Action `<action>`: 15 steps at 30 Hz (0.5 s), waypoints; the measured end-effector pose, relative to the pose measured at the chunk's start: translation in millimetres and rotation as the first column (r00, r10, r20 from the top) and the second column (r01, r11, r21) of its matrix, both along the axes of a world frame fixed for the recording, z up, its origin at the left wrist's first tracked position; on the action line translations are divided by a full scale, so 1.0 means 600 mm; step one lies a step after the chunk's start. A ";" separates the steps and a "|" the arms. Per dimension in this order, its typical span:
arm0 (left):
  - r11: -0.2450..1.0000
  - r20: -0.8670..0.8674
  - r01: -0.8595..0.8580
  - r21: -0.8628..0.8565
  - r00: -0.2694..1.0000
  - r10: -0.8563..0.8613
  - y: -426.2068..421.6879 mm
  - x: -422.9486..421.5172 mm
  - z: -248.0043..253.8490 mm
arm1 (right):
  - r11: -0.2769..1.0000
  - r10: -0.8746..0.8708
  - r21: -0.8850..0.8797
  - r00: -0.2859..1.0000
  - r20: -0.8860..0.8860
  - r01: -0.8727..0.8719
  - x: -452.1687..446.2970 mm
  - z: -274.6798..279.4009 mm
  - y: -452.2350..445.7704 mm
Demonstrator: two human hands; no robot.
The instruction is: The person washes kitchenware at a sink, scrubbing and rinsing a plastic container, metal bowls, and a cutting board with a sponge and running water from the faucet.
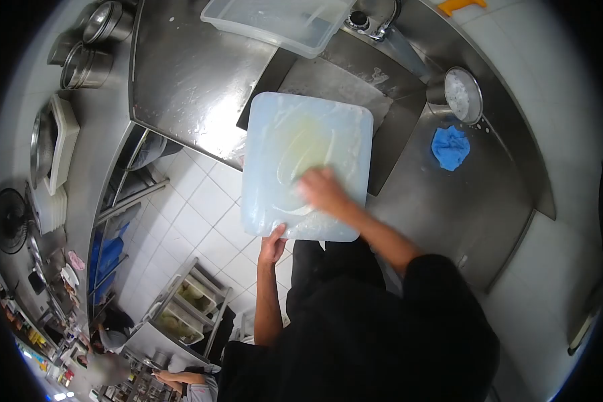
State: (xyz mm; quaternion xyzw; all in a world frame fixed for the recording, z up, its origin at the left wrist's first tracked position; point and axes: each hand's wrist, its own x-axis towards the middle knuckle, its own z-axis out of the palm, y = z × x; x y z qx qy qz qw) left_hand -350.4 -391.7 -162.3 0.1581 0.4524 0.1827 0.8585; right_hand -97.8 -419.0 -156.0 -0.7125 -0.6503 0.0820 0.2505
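Note:
A pale, translucent plastic piece (342, 127) with rounded corners is held tilted over the front edge of the sink. I cannot tell whether it is a lid or a tub's base. White foamy streaks and a yellowish patch mark its face. My left hand (273, 245) grips its near edge, thumb on top and the other fingers hidden beneath. Against the middle of the face is my right hand (325, 191), blurred by motion. Its fingers are smeared, and whether anything is under them does not show.
Behind lies a metal sink (342, 84), with a clear plastic tub (268, 30) at its far left. On the right counter are a blue cloth (450, 148) and a metal pot (463, 96) with white contents. Steel pots (87, 65) stand left. People work at lower left.

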 end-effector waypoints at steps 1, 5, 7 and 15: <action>1.000 0.007 0.000 0.010 1.000 0.000 -0.005 -0.005 0.003 | 0.993 -0.008 -0.118 0.995 0.104 0.020 0.075 -0.027 -0.005; 1.000 0.014 0.013 0.009 1.000 -0.014 -0.003 -0.002 -0.001 | 0.830 -0.485 -0.118 0.811 0.327 0.545 0.294 -0.053 0.065; 1.000 0.013 -0.008 0.010 1.000 0.007 -0.010 0.001 0.003 | 0.758 -0.623 0.028 0.712 0.323 0.651 0.277 -0.051 0.087; 0.999 -0.034 -0.022 0.039 0.999 0.024 -0.017 0.011 0.013 | 0.996 0.085 0.021 0.988 0.129 -0.088 0.029 0.010 -0.081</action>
